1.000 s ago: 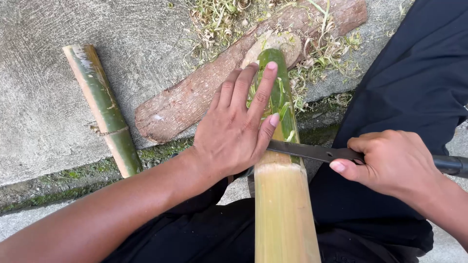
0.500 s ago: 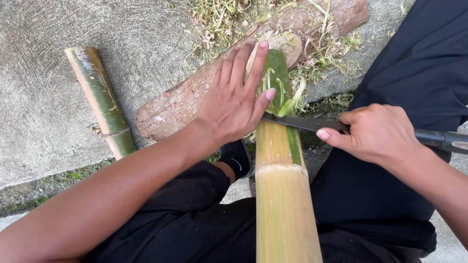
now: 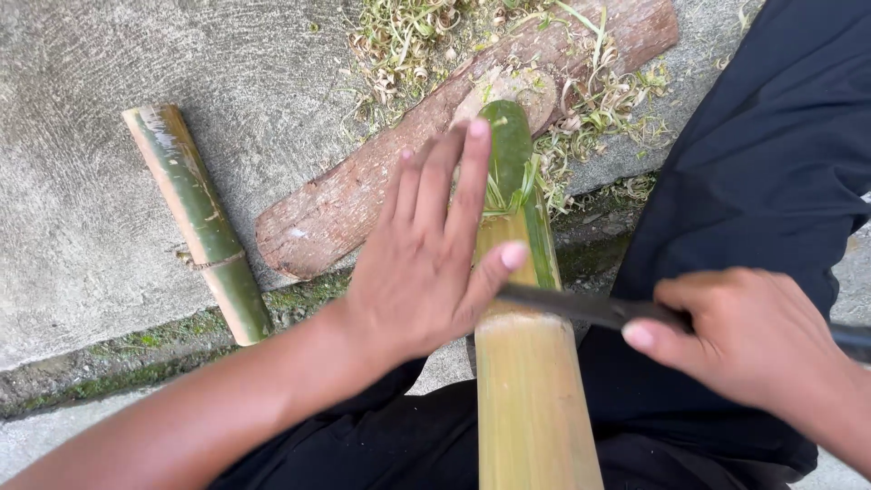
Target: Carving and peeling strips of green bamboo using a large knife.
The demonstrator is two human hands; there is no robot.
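Observation:
A thick bamboo pole (image 3: 533,399) runs from my lap up to a wooden log (image 3: 363,195), its far end still green, the near part scraped pale. My left hand (image 3: 426,254) lies flat against the pole's left side, fingers spread, thumb pressing on it. My right hand (image 3: 735,340) grips the handle of a dark knife (image 3: 562,304), whose blade lies across the pole just above a node. Green shavings curl up on the pole beyond the blade.
A second, shorter green bamboo piece (image 3: 200,222) lies on the concrete at the left. Shavings (image 3: 599,100) are scattered around the log's far end. My dark trousers (image 3: 753,181) fill the right side. A mossy crack runs along the concrete edge.
The blade has been drawn back towards me along the pole, from the green part to just above the node. My left hand stays on the pole.

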